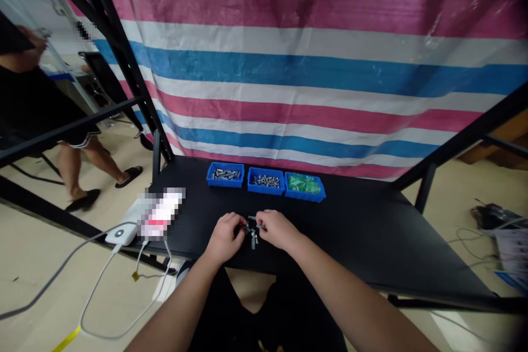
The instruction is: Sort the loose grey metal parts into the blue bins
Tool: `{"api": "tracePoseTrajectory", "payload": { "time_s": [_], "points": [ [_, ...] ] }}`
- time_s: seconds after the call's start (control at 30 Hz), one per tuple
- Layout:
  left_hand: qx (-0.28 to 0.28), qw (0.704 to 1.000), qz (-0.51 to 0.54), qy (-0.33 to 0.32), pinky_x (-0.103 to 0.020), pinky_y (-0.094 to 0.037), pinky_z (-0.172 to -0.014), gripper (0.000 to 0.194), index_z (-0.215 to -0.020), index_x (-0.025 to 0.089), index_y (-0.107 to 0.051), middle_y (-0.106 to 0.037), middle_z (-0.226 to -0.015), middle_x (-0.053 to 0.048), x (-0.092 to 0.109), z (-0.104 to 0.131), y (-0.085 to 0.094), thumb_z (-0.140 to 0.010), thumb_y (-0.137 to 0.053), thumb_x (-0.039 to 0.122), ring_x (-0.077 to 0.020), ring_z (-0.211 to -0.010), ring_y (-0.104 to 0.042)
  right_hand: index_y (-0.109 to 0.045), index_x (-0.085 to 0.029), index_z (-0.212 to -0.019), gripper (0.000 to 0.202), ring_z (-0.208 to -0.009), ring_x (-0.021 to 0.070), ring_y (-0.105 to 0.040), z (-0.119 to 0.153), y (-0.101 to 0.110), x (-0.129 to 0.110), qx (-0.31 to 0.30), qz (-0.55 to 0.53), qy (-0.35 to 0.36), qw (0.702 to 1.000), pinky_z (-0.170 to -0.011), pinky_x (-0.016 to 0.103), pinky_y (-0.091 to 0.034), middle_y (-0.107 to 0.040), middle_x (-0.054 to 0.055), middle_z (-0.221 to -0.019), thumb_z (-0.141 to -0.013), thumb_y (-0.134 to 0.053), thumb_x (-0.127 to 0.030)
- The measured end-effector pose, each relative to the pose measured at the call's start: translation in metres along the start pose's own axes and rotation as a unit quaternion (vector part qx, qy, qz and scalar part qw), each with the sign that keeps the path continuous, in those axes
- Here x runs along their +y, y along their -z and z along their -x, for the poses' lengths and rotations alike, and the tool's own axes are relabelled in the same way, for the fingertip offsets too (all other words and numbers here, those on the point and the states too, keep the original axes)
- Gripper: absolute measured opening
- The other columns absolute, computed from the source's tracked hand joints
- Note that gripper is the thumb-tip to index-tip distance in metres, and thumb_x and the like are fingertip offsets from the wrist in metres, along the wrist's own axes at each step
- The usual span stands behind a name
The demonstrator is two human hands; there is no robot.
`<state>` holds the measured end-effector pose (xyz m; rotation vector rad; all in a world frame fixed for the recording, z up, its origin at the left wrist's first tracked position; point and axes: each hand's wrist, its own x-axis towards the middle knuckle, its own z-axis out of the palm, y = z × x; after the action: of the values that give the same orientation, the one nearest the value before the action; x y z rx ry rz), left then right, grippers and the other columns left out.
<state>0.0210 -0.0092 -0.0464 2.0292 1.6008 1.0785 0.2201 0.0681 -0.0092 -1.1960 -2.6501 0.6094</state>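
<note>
My left hand [225, 237] is closed in a pinch at the left side of a cluster of small grey and silver metal parts [253, 241] near the front of the black table. Opposite it, my right hand [278, 227] pinches a small grey rod-like piece [260, 226] between thumb and fingers. What the left fingertips grip is too small to make out. Beyond the hands stand three blue bins: the left bin [225, 182] holds dark and silver cylindrical parts, the middle bin [266, 190] small shiny metal pieces, the right bin [305, 196] green bags or wrappers.
The black table [350, 231] is bounded by a dark metal frame [124, 55] and a striped plastic sheet [289, 77] behind. A blurred-out phone-like device [163, 217] and a white power bank [121, 232] with cables lie at the left. Another person [37, 99] stands beyond the frame.
</note>
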Motion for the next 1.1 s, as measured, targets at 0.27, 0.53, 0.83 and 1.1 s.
{"api": "tracePoseTrajectory", "payload": {
  "time_s": [0.27, 0.53, 0.83, 1.1],
  "points": [
    [0.003, 1.000, 0.006, -0.004, -0.036, -0.047, -0.083, 0.018, -0.093, 0.022, -0.062, -0.062, -0.088, -0.004, 0.002, 0.000, 0.003, -0.083, -0.055, 0.009, -0.0215, -0.088, -0.058, -0.062, -0.020, -0.075, 0.014, -0.063, 0.0116, -0.057, -0.054, 0.030, -0.012, 0.019, -0.087, 0.000, 0.996, -0.061, 0.022, -0.041, -0.062, -0.002, -0.075, -0.070, -0.069, -0.010],
    [-0.005, 1.000, 0.004, 0.000, -0.037, -0.047, -0.084, 0.019, -0.094, 0.022, -0.062, -0.063, -0.088, -0.004, 0.001, 0.000, 0.002, -0.082, -0.055, 0.009, -0.0216, -0.088, -0.058, -0.065, -0.019, -0.089, 0.014, -0.068, 0.0099, -0.057, -0.058, 0.018, -0.006, 0.121, -0.103, 0.031, 0.987, -0.070, 0.024, -0.047, -0.058, 0.002, -0.095, -0.077, -0.068, -0.011],
    [-0.001, 1.000, -0.003, 0.005, -0.036, -0.047, -0.084, 0.018, -0.092, 0.023, -0.062, -0.063, -0.088, -0.003, 0.000, -0.001, 0.001, -0.083, -0.055, 0.009, -0.0213, -0.088, -0.059, -0.072, -0.020, -0.082, 0.015, -0.070, 0.0124, -0.056, -0.037, 0.001, 0.002, -0.051, -0.006, 0.039, 0.998, -0.064, 0.024, -0.039, -0.064, 0.001, -0.080, -0.072, -0.070, -0.009],
    [-0.002, 1.000, -0.001, 0.003, -0.037, -0.048, -0.083, 0.020, -0.094, 0.022, -0.063, -0.063, -0.087, -0.004, 0.002, 0.000, 0.003, -0.082, -0.054, 0.008, -0.0215, -0.087, -0.059, -0.069, -0.019, -0.089, 0.018, -0.067, 0.0097, -0.058, -0.082, 0.027, -0.015, 0.045, -0.081, 0.034, 0.995, -0.067, 0.021, -0.046, -0.064, 0.000, -0.085, -0.074, -0.068, -0.010]
  ]
}}
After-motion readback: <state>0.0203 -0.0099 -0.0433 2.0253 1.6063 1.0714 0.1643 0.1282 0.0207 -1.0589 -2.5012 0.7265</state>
